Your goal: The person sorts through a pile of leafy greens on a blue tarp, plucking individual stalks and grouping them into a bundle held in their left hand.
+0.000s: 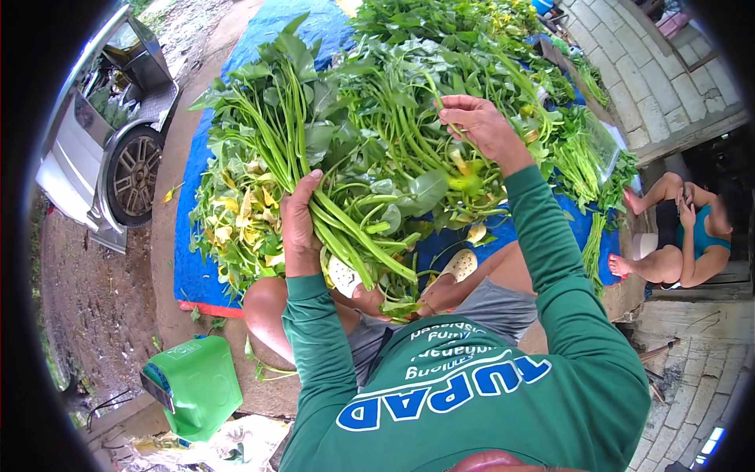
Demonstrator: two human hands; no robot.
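Observation:
My left hand (pixel 302 218) is closed around a thick bunch of long green leafy stalks (pixel 289 141), their leaves up and cut ends down toward my feet. My right hand (pixel 478 124) is raised at the right and pinches a single green stem (pixel 435 88) between thumb and fingers. Below and beyond it lies a large heap of the same greens (pixel 407 76) on a blue tarp (pixel 197 194). Yellowed leaves (pixel 242 218) lie in the heap beside my left hand.
A green plastic container (pixel 203 383) stands at lower left near a whitish sack (pixel 242 439). Tied bundles of greens (pixel 575 165) lie at the right by a seated person (pixel 678 230). A parked vehicle (pixel 100 141) is at far left, a block wall (pixel 649 76) at upper right.

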